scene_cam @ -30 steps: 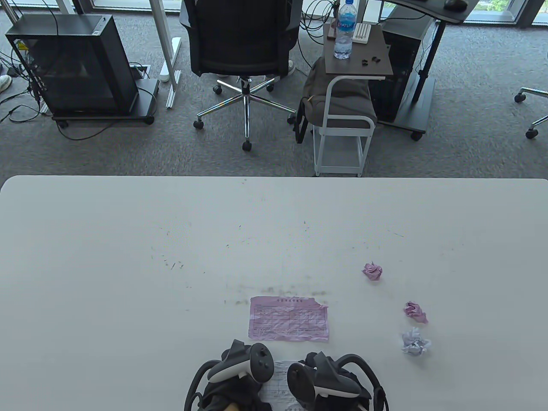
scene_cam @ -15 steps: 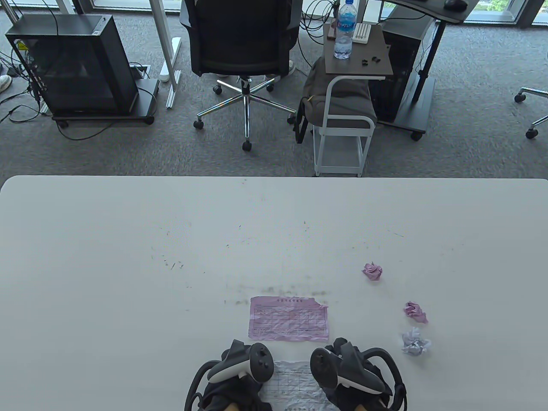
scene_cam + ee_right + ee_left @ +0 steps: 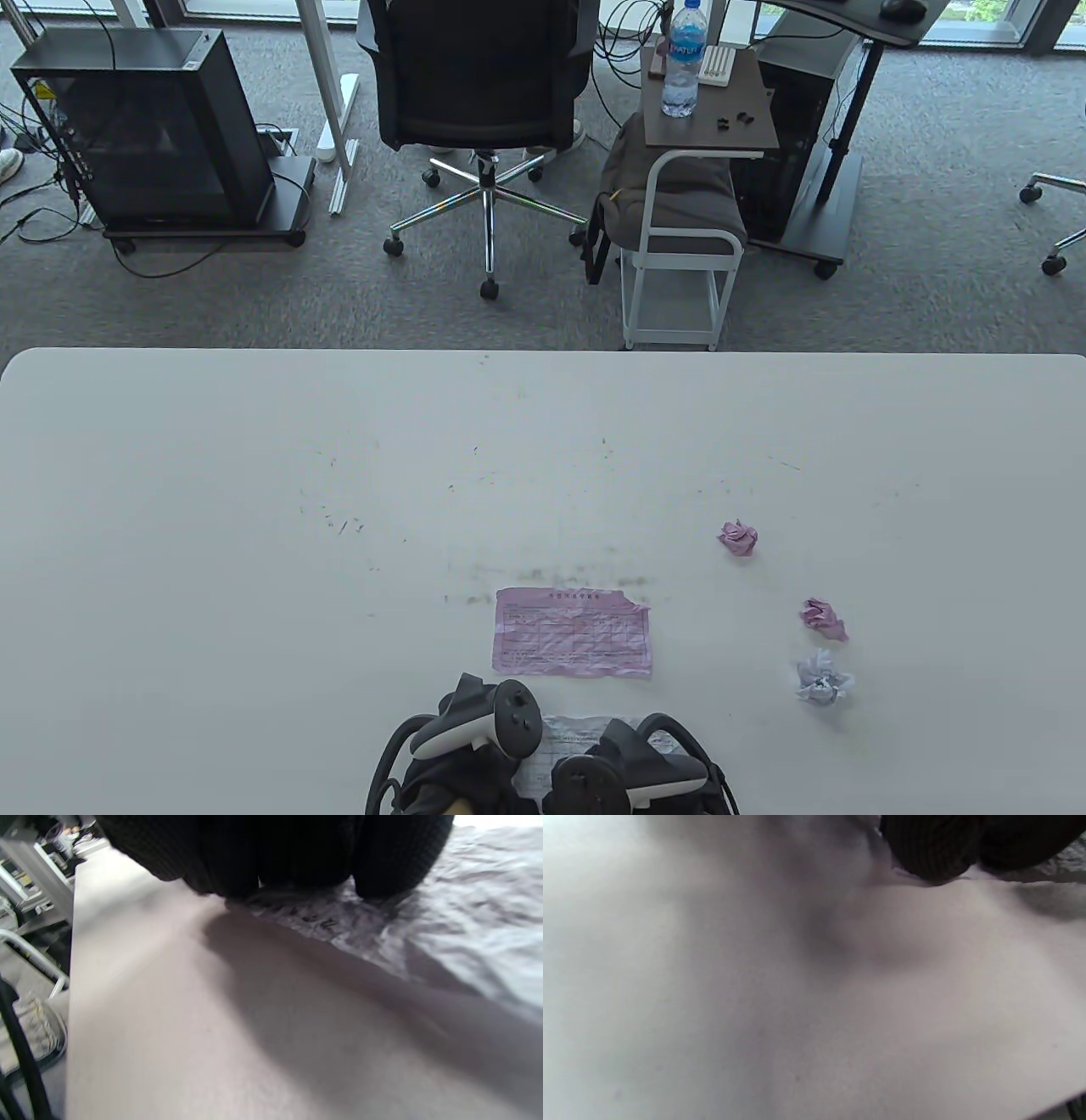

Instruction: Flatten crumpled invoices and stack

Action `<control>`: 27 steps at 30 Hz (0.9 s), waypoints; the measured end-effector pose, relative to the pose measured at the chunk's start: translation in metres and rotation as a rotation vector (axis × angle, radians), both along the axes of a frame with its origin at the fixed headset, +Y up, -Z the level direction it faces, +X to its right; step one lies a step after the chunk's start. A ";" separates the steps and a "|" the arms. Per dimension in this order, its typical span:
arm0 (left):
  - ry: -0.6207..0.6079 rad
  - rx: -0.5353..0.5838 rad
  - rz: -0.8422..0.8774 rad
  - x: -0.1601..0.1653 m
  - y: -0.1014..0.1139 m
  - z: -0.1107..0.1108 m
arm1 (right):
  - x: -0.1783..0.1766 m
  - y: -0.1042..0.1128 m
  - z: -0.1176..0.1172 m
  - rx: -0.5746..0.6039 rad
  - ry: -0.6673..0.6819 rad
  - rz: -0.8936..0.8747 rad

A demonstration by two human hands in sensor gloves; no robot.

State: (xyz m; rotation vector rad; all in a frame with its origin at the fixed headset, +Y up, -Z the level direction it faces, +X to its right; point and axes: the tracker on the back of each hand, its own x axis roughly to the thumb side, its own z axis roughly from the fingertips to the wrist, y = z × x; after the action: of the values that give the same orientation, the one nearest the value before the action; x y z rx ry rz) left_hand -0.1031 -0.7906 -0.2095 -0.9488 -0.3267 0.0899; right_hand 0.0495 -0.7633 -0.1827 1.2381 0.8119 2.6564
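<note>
A creased white invoice [image 3: 567, 740] lies at the table's near edge between my hands. My left hand [image 3: 472, 740] rests on its left part; its gloved fingertips [image 3: 933, 849] touch down beside the paper's edge [image 3: 1067, 857]. My right hand [image 3: 632, 767] lies over the right part, and its fingers [image 3: 297, 853] press flat on the wrinkled sheet [image 3: 466, 899]. Just beyond them a flattened pink invoice [image 3: 573, 632] lies on the table. Off to the right sit two crumpled pink balls [image 3: 737, 537] [image 3: 823, 617] and one crumpled white ball [image 3: 821, 679].
The white table [image 3: 254, 509] carries small dark scuffs in its middle. Beyond its far edge stand an office chair [image 3: 479, 93], a small cart with a water bottle [image 3: 684, 59], and a black computer case [image 3: 144, 127] on the floor.
My right hand slid right across the white invoice half a second ago, then came back left and nearer the table's edge. The left hand stayed put.
</note>
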 end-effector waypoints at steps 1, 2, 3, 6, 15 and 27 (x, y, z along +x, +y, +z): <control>0.000 0.000 -0.001 0.000 0.000 0.000 | 0.004 0.000 -0.003 -0.045 -0.029 0.032; 0.000 0.000 0.000 0.000 0.000 0.000 | 0.007 0.001 -0.006 -0.071 -0.063 0.051; 0.000 0.000 0.000 0.000 0.000 0.000 | 0.012 0.001 -0.010 -0.093 -0.115 0.076; -0.002 0.000 0.003 0.000 0.000 0.000 | 0.026 -0.001 -0.018 -0.145 -0.209 0.107; 0.000 0.002 0.005 0.000 0.000 0.001 | 0.045 0.025 -0.018 0.131 -0.267 0.031; 0.000 0.000 0.007 0.000 0.000 0.001 | 0.014 -0.010 -0.011 0.063 -0.173 0.252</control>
State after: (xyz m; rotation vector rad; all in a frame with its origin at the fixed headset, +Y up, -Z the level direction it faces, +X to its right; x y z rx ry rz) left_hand -0.1034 -0.7910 -0.2090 -0.9475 -0.3303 0.0963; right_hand 0.0636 -0.7729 -0.1933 0.9559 0.9174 2.9583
